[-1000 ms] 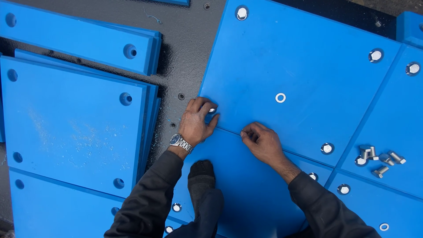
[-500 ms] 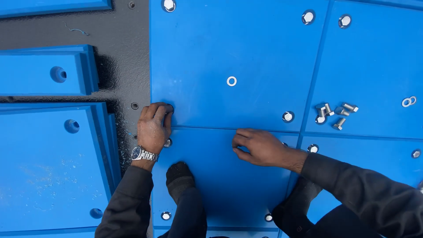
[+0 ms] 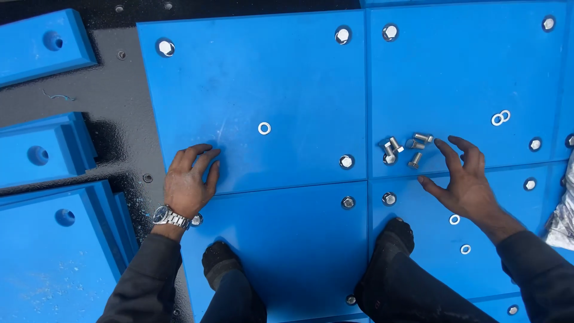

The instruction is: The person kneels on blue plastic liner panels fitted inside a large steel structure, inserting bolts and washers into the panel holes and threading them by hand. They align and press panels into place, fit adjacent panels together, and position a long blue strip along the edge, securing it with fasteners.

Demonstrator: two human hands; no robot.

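- Since half a second earlier, I saw the right hand (image 3: 466,179) leave the panel seam and travel out to the loose bolts (image 3: 406,149).
- Those bolts lay heaped on the blue panel (image 3: 466,72), handy to its holes, I judged.
- Right fingers (image 3: 445,149) were spread wide, empty, tips just beside the heap.
- Left hand (image 3: 188,182) lay flat, fingers open, on the neighbouring panel's (image 3: 257,78) edge, perhaps steadying it.

Black, seemingly wet floor (image 3: 113,101) under bolted blue panels (image 3: 251,84), daylight.
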